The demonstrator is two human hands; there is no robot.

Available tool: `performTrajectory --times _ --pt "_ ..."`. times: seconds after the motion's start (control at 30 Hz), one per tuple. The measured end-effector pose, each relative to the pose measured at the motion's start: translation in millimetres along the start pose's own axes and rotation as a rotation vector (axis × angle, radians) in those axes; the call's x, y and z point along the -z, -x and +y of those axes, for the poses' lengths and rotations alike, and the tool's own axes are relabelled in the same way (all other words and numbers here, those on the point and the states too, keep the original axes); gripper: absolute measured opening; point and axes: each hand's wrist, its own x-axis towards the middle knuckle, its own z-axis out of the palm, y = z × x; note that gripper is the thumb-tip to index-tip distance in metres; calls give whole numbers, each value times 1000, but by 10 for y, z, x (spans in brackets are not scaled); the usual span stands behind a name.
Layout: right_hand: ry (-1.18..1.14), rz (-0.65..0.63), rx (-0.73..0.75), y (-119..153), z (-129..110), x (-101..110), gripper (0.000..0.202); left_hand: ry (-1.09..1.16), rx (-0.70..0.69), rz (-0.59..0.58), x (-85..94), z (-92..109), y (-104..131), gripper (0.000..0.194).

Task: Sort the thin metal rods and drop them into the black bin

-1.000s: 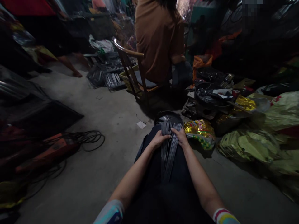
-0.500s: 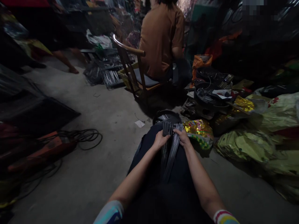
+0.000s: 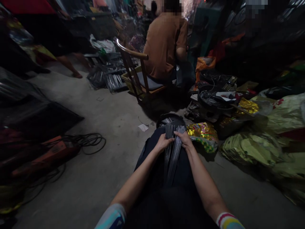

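Over my lap, my left hand (image 3: 164, 142) is closed around a bundle of thin grey metal rods (image 3: 169, 132), its thumb across the front. My right hand (image 3: 184, 139) grips a second bundle of similar rods (image 3: 176, 156), thumb lying near the upper ends. Both bundles slant down toward my lap, close together at the bottom and slightly apart at the top. What exactly the rods are cannot be made out in the dim light. Just beyond my knees stands a dark round basin (image 3: 182, 118) with more rods in it.
A person in a brown shirt (image 3: 164, 47) sits ahead on a wooden chair (image 3: 133, 52). Right of my knees lie a gold packet (image 3: 202, 131) and yellowish sacks (image 3: 252, 148). At left are coiled cable (image 3: 92, 143) and an orange machine (image 3: 45, 152). Another person's legs (image 3: 69, 65) show far left.
My right thumb and bundle have shifted slightly left, closer to the left bundle. Both hands keep their hold. The view has moved a little.
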Motion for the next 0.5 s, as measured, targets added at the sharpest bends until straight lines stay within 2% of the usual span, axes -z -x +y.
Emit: performTrajectory --times 0.17,0.27,0.4,0.5 --pt "-144 -87 -144 205 -125 12 31 69 3 -55 36 74 127 25" --pt "-147 -150 -147 375 -148 -16 29 57 20 -77 89 80 151 22" --pt "-53 -70 -100 465 -32 -109 26 27 24 -102 150 55 122 16" --pt "-48 -1 -108 409 79 -152 30 35 40 -110 155 51 104 21"
